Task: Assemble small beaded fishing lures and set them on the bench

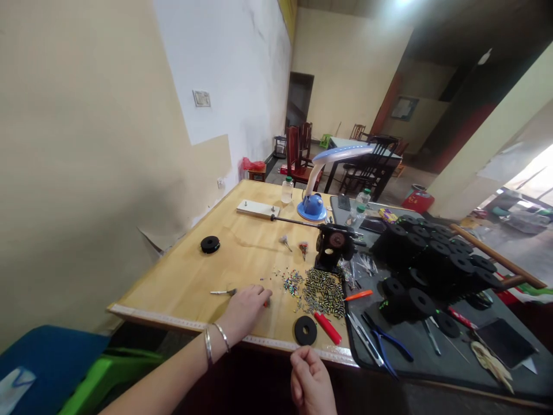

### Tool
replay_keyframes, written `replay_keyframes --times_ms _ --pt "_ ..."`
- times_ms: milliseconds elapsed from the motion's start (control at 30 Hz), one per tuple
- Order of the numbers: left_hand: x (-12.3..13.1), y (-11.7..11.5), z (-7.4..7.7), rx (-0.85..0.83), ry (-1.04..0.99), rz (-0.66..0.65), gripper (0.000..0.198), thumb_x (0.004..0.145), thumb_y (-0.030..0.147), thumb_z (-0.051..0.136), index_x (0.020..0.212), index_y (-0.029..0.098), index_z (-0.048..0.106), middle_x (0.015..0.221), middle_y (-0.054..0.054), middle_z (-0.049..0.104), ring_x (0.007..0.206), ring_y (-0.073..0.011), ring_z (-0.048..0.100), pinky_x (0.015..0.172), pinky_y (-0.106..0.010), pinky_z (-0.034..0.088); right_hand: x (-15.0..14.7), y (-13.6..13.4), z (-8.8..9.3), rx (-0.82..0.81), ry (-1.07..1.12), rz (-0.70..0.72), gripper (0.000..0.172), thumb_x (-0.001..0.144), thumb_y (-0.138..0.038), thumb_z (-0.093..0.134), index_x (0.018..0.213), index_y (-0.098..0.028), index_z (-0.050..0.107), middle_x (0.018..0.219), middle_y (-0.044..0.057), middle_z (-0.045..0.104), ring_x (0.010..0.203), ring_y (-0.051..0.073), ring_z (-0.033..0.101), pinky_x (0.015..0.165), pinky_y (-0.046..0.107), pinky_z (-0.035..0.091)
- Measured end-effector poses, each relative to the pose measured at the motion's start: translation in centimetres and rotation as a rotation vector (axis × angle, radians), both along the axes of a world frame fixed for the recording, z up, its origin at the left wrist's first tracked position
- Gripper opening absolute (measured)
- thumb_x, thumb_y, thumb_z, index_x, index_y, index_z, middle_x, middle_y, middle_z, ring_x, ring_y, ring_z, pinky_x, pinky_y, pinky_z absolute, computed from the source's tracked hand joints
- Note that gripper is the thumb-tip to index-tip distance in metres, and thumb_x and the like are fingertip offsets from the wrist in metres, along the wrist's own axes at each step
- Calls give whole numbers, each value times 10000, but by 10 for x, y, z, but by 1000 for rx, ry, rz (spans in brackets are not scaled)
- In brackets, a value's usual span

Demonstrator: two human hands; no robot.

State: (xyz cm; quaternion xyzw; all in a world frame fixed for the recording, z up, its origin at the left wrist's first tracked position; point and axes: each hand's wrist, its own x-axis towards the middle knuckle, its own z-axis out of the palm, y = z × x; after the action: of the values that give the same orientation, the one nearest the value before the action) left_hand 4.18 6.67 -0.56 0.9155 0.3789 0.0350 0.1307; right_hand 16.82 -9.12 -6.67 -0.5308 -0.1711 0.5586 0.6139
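My left hand point(246, 309) rests knuckles-up on the wooden table point(242, 242), fingers curled over a small red-tipped item I cannot make out, next to a thin metal tool point(222, 292). It wears two silver bangles at the wrist. My right hand point(310, 381) hovers below the table's front edge, fingers pinched together; whatever is in them is too small to see. Just ahead lie a black foam ring point(305, 330), a red lighter point(327, 327) and a heap of small multicoloured beads point(322, 291).
A black hand-crank winder point(334, 246) stands mid-table. Several black spools point(432, 253) pile on a dark mat point(432, 357) with pliers point(386, 340) and scissors. A lone black spool point(209, 244), blue desk lamp point(311, 204), white bottle and wooden jig sit farther back. Chairs stand beyond.
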Motion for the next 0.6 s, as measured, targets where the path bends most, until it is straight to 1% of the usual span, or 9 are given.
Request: replay_keyframes --times_ms 100,200,300,367,433,500,533,600 --pt "-2 -1 1 -1 -15 9 257 834 89 479 1042 183 597 1010 -105 662 983 -260 598 849 -378 460 1 1 -3 13 6 -15 572 522 -678 756 644 -207 456 294 -156 290 285 4 137 311 143 88" --pt "-6 -2 4 2 -45 18 298 807 85 513 1080 183 585 1056 -101 660 1018 -252 587 888 -377 452 1 2 -5 10 23 -14 576 515 -680 758 659 -211 457 287 -158 293 277 4 135 304 141 91" --pt "-14 0 14 -13 -158 42 311 796 139 563 1103 185 582 1097 -97 659 1036 -248 588 912 -370 450 4 2 -10 -1 42 6 586 509 -694 752 679 -217 458 272 -158 301 257 8 147 291 140 107" --pt "-23 4 23 -17 -252 104 290 820 193 555 1108 190 585 1095 -92 667 1021 -243 603 897 -359 461 6 1 -13 -5 45 20 577 531 -693 744 704 -216 467 274 -148 334 246 12 177 288 136 127" --pt "-34 12 31 8 -300 208 246 851 213 508 1077 190 601 1060 -87 680 979 -236 622 861 -349 472 8 0 -16 -16 39 37 562 561 -684 736 726 -212 479 292 -125 399 241 16 225 293 131 146" --pt "-47 21 36 41 -292 321 220 856 188 475 1022 179 618 1019 -89 684 949 -236 627 838 -348 469 7 0 -16 -5 17 48 546 577 -666 741 725 -202 494 355 -78 507 243 17 285 302 130 165" --pt "-53 25 37 48 -273 358 214 847 168 474 1003 173 621 1012 -92 679 956 -238 621 849 -349 460 5 0 -16 13 -1 42 537 582 -654 748 714 -194 504 416 -44 572 249 16 316 307 131 177" --pt "-62 30 34 39 -231 389 211 817 133 499 985 167 622 1015 -97 664 987 -239 601 886 -349 435 1 1 -13 50 -37 7 517 583 -625 765 690 -177 530 593 30 680 278 20 386 312 137 208"
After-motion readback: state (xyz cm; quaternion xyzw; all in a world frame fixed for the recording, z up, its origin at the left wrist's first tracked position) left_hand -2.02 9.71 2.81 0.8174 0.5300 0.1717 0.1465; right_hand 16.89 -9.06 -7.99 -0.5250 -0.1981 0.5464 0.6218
